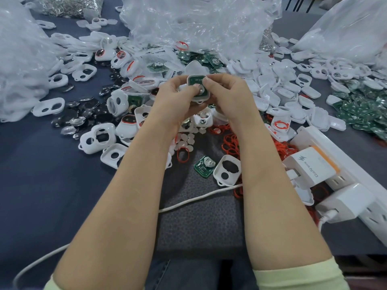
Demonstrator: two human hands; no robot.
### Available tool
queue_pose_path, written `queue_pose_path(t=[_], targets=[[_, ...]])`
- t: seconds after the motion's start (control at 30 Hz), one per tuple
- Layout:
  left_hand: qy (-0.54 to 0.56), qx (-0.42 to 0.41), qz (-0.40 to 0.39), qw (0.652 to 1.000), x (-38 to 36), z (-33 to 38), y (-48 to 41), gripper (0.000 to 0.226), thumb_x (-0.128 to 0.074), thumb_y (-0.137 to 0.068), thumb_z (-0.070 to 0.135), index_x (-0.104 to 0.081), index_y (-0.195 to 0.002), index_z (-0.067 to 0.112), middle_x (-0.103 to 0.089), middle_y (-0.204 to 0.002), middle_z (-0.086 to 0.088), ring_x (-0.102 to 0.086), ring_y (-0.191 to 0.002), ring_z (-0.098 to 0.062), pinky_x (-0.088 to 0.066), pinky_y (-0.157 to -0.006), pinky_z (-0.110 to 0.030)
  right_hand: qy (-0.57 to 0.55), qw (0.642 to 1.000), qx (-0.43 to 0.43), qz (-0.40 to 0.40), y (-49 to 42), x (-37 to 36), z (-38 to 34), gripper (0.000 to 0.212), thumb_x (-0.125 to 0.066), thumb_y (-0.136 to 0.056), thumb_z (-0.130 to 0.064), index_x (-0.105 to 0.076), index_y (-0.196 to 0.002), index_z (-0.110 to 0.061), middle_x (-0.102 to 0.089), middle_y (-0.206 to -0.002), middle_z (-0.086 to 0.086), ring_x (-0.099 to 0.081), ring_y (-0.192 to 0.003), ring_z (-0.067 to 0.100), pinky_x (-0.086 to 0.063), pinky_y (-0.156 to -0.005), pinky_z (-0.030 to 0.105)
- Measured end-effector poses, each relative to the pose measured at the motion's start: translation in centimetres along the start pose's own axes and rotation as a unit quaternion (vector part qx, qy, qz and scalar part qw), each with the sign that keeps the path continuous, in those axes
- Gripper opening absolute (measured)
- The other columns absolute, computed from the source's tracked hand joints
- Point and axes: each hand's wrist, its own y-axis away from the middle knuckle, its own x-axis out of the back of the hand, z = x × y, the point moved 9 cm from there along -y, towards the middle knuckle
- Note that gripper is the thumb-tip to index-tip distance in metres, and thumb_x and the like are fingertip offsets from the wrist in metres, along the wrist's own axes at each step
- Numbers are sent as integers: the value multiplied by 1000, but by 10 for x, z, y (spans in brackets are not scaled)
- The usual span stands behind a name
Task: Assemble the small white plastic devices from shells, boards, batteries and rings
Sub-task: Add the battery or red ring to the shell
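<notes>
Both hands hold one white shell [199,88] with a green board seated in it, raised above the table's middle. My left hand [178,101] grips its left side, thumb pressing on the board near a silver battery spot. My right hand [228,97] pinches the shell's right edge with thumb and fingers. A loose green board [204,165] and an empty white shell [227,170] lie on the grey mat in front. Orange rings [230,143] are scattered to the right of the mat, and coin batteries [83,114] lie at the left.
Heaps of white shells [278,88] cover the table's far half, with clear plastic bags [199,24] behind them. More green boards [364,109] pile at the right. A white power strip with chargers [326,174] sits at the right, and a white cable [199,198] crosses the mat.
</notes>
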Motion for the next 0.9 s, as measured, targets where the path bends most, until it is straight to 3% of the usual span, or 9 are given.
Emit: queue_pose_path(t=[0.1,0.27,0.4,0.47,0.67,0.8,0.9], targets=[[-12,-17,-1,1000,1,2,0,18,-54,-94,0,-58,-95,17,-67,-90,-8,-73,-69,-16,-56,-61,-22,2,1000,3,-8,2,-1,-2,7,-62,-92,-16,-66,-97,-14,-62,-67,-8,-53,-45,-7,-37,-44,6],[-44,-60,7,997,2,5,-3,22,-54,-95,1,-56,-92,23,-70,-78,-1,-71,-69,-15,-59,-69,-29,51,998,16,-39,4,-9,-4,12,-62,-92,-21,-71,-94,-12,-66,-65,-12,-56,-52,-6,-41,-52,10],[-77,-96,6,992,-2,9,-2,20,-49,-97,0,-54,-101,19,-69,-80,-5,-70,-73,-15,-59,-79,-35,69,997,31,-18,3,-12,-7,12,-60,-93,-18,-70,-94,-11,-70,-87,5,-67,-86,20,-53,-86,43],[-74,-107,10,992,-3,11,0,19,-48,-98,0,-53,-105,17,-69,-84,-8,-69,-73,-12,-58,-76,-29,66,997,34,0,4,-12,-9,14,-59,-93,-17,-70,-94,-9,-71,-90,8,-66,-93,26,-51,-91,49],[-66,-112,-9,991,-6,13,1,20,-48,-98,1,-53,-111,14,-69,-88,-10,-69,-79,-12,-58,-76,-25,44,999,32,2,6,-11,-11,20,-58,-94,-15,-70,-104,-3,-72,-97,13,-67,-97,26,-51,-93,47],[-82,-132,-6,988,-4,17,3,22,-47,-98,0,-54,-102,21,-69,-81,-7,-71,-72,-11,-57,-73,-23,55,997,38,28,5,-8,-13,13,-63,-91,-17,-73,-92,-9,-73,-85,6,-68,-86,21,-55,-86,42],[-78,-125,1,989,-4,12,1,21,-46,-99,0,-53,-107,17,-69,-85,-9,-70,-77,-12,-57,-73,-23,52,998,29,38,5,-8,-11,12,-64,-90,-17,-73,-85,-12,-73,-79,5,-69,-79,19,-57,-82,40]])
